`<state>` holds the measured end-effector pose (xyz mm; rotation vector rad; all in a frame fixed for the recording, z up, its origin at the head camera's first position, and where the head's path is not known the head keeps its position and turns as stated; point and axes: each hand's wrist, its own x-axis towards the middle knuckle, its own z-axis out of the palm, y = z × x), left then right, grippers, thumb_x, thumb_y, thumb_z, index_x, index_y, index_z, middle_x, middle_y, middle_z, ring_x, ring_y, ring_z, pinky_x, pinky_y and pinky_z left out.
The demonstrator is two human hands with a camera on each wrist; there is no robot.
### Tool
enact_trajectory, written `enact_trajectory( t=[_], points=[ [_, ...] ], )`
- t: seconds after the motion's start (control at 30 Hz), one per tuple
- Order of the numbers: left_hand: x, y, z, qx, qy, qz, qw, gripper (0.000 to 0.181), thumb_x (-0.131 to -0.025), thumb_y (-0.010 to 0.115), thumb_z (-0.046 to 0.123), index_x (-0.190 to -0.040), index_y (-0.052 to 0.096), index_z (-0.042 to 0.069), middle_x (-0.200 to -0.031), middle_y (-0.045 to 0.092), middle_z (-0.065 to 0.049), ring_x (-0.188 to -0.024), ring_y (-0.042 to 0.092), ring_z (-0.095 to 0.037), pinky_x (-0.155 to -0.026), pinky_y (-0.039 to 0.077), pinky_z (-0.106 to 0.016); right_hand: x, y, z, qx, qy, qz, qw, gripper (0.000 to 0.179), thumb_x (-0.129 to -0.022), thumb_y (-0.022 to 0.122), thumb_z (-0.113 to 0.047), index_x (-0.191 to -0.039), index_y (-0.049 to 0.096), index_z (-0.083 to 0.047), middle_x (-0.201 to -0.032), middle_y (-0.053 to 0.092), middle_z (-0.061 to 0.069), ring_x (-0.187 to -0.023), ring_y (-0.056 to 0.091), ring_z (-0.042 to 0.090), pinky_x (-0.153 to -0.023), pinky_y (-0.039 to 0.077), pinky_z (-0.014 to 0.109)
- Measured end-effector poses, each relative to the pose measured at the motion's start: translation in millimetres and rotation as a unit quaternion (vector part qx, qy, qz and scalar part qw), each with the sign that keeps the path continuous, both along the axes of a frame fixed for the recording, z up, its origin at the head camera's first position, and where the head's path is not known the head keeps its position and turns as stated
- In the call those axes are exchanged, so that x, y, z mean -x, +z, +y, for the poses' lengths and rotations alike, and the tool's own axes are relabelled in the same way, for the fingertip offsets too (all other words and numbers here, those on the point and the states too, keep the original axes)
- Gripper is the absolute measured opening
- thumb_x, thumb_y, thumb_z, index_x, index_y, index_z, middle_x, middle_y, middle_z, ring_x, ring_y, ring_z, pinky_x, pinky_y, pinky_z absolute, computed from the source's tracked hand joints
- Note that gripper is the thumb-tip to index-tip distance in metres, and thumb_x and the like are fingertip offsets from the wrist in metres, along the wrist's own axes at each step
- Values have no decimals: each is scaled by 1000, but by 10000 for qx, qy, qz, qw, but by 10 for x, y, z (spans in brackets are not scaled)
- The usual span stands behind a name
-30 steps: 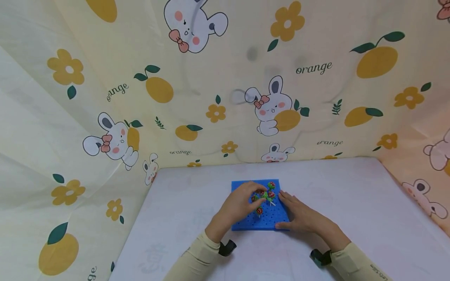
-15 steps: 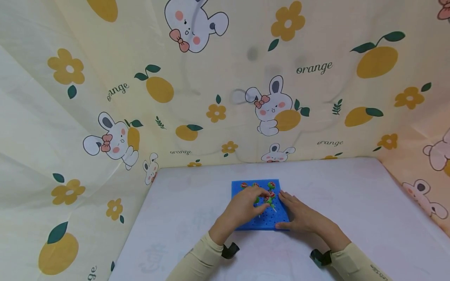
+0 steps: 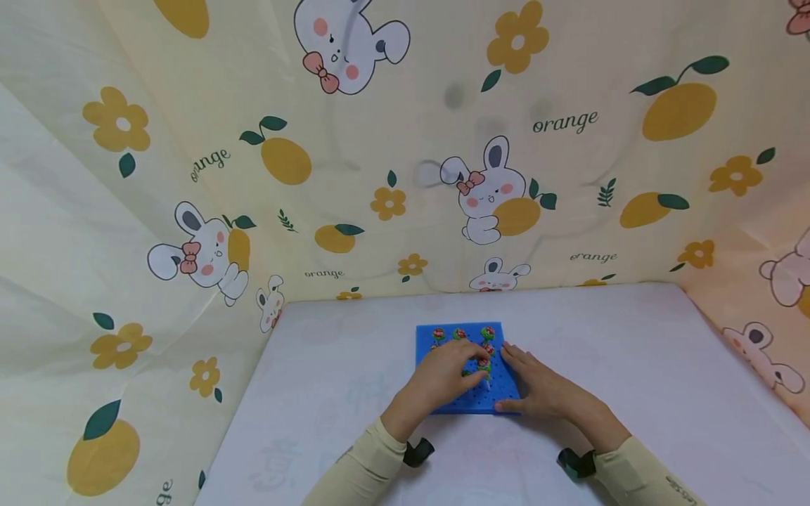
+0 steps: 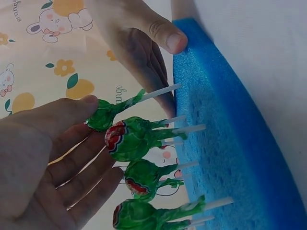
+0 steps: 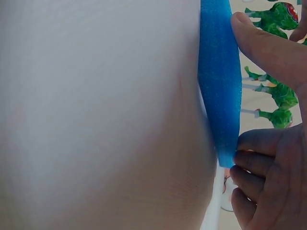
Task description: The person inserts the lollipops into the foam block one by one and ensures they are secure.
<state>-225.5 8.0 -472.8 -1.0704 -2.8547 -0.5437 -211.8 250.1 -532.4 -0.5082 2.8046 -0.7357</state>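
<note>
In the left wrist view my left hand (image 3: 443,376) pinches the green-wrapped head of a lollipop (image 4: 101,116) between thumb and fingers. Its white stick (image 4: 160,92) points at the top of the blue foam board (image 4: 228,139); I cannot tell whether the tip is in a hole. Several other lollipops (image 4: 139,181) with green and red wrappers stand upright in that board, partly behind my left hand in the head view. My right hand (image 3: 541,390) rests along the board's right side, its fingers extended on the edge and its thumb at the near right corner.
Small holes dot the near part of the foam board. It lies on a white-covered table (image 3: 342,365). A cloth (image 3: 392,232) printed with rabbits and oranges hangs behind and at both sides.
My left hand has shifted slightly right and nearer with the lollipop, whose stick now hangs more upright. More lollipops at the board's far left have come into sight. My right hand stays put.
</note>
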Motion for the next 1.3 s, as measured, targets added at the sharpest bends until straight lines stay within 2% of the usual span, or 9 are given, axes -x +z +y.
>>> enact_trajectory(
  t=[0.13,0.6,1.07,1.3],
  points=[
    [4,-27,12,68,-5,23,10000,32,-103,75,37,-133,74,24,-130,73,10,-125,66,-6,-110,54,-28,3,-10,-3,20,9,7,10000,118,-85,84,-65,-168,31,0,-175,23,24,-156,21,60,-121,29,75],
    [0,-36,35,314,-230,530,9978,31,-101,78,38,-129,76,24,-123,75,10,-119,69,-7,-105,56,-25,8,-19,3,63,105,206,9997,117,-86,84,-63,-166,32,3,-174,26,25,-155,24,60,-122,29,74],
    [-13,-36,62,444,-235,634,9967,31,-101,78,38,-129,77,24,-125,76,10,-119,69,-8,-106,56,-27,13,-14,13,94,112,126,9998,117,-85,83,-65,-167,32,2,-175,26,24,-156,23,60,-121,30,75],
    [-14,-30,103,539,-133,487,9973,30,-101,77,40,-127,77,26,-123,76,12,-118,69,-7,-106,55,-26,12,2,19,139,127,115,9998,117,-86,83,-64,-167,31,1,-175,25,24,-156,22,60,-121,30,76]
  ],
)
